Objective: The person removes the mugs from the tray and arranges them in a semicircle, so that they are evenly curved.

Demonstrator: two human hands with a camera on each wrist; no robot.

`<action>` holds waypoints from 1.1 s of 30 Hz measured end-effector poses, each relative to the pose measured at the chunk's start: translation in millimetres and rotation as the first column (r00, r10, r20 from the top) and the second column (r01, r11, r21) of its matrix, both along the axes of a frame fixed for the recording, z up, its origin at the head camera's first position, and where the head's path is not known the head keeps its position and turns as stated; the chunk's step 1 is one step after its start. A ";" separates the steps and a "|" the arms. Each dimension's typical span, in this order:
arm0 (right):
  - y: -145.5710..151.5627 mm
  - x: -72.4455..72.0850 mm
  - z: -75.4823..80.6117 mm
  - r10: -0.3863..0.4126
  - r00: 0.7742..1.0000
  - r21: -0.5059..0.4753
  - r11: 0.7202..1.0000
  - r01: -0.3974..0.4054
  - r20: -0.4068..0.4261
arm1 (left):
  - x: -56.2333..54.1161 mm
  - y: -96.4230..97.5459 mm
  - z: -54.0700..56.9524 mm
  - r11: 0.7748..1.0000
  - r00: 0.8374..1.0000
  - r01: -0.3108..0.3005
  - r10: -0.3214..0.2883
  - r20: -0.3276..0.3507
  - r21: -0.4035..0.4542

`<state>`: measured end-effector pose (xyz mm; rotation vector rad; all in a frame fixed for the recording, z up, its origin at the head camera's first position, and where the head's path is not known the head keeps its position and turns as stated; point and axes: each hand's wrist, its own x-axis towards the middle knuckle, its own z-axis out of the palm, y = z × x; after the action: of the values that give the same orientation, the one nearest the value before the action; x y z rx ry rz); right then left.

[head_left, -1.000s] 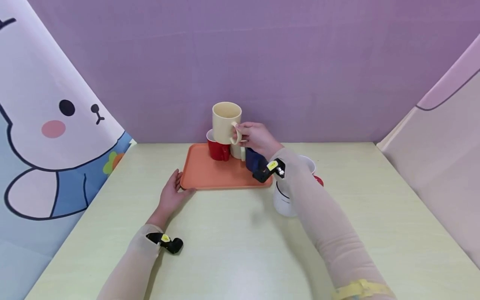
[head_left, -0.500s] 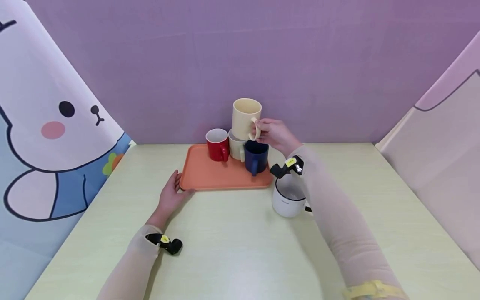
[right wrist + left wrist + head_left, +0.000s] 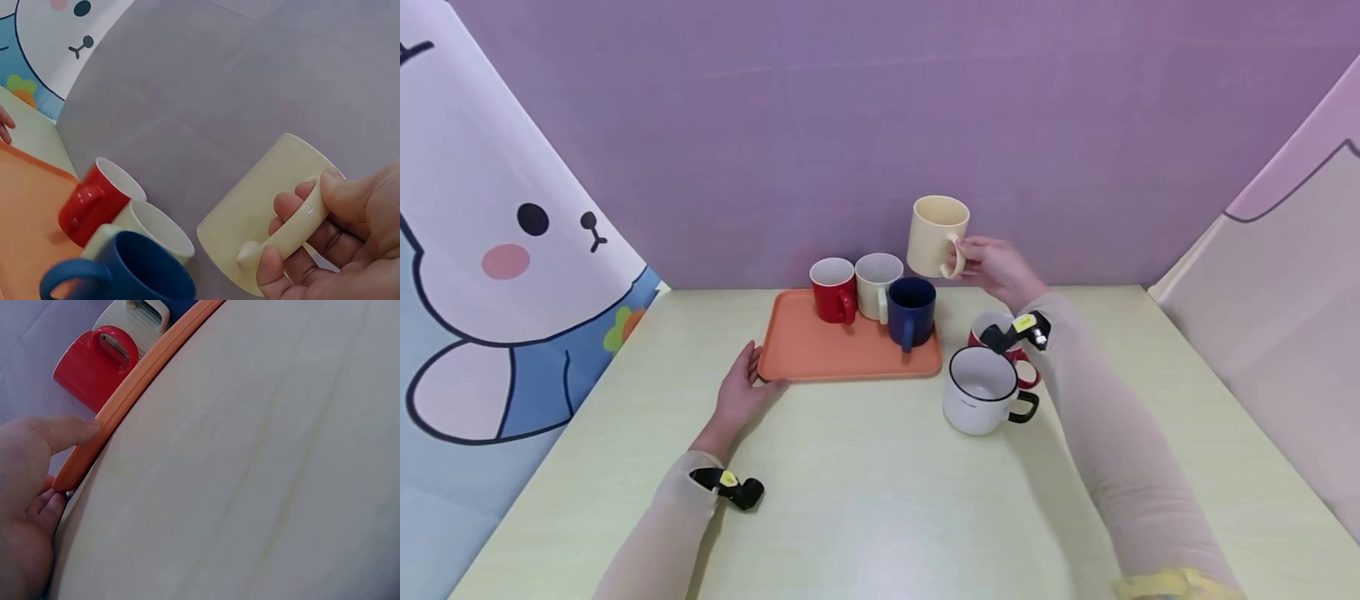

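My right hand holds a cream mug by its handle, up in the air right of the tray. In the right wrist view, fingers go through the handle and the thumb presses on its top. My left hand grips the near left corner of an orange tray, thumb along the near rim and fingers round the left side. Upright on the tray stand a red mug, an off-white mug with a pale green handle, and a dark blue mug.
Right of the tray, a white mug with black rim and handle stands on the pale table. Just behind it is a red mug with white inside, partly covered by the wrist camera. A purple backdrop rises behind.
My right hand has carried the cream mug rightward, from above the tray's mugs to beyond its right edge, uncovering the blue mug and the mugs at right. The left hand stays put.
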<state>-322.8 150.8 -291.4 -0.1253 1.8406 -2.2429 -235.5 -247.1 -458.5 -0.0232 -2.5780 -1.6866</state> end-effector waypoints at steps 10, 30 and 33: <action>36.2 5.6 -2.2 -0.019 1.000 0.010 1.000 0.019 0.020 | 0.7 0.4 -0.7 1.000 1.000 -0.007 0.007 0.003 0.008; 87.7 21.4 -22.0 -0.030 0.998 0.039 0.999 0.028 0.047 | -2.1 -1.5 -3.2 1.000 1.000 0.000 0.000 -0.005 0.003; 92.0 22.8 -27.0 -0.037 0.997 0.030 0.999 0.035 0.068 | -1.9 -0.8 -3.4 1.000 1.000 -0.007 0.007 -0.018 -0.004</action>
<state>-300.1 242.8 -318.5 -0.0103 1.8525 -2.2147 -237.5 -248.0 -461.8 -0.0294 -2.5656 -1.6701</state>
